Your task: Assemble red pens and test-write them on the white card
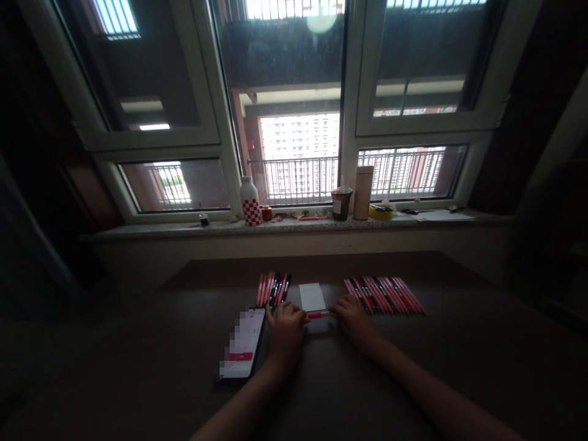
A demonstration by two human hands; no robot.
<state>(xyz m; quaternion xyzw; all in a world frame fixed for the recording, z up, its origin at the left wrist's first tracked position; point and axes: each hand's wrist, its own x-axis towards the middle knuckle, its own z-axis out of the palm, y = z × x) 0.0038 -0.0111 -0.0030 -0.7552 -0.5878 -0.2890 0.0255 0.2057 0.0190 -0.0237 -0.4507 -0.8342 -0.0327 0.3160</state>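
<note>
A red and white pen [318,315] lies level between my two hands, just in front of a white paper [312,297]. My left hand [286,331] pinches its left end, and my right hand [353,318] grips the right end. Beyond my left hand is a row of red and black pens [274,289]. A wider row of red and black pens [384,295] lies side by side past my right hand.
A phone [243,346] lies left of my left hand on the dark table [184,331]. Behind, the windowsill [294,226] holds a checkered bottle [250,202], a drink cup [340,204], a tall tumbler [362,193] and yellow tape [381,212].
</note>
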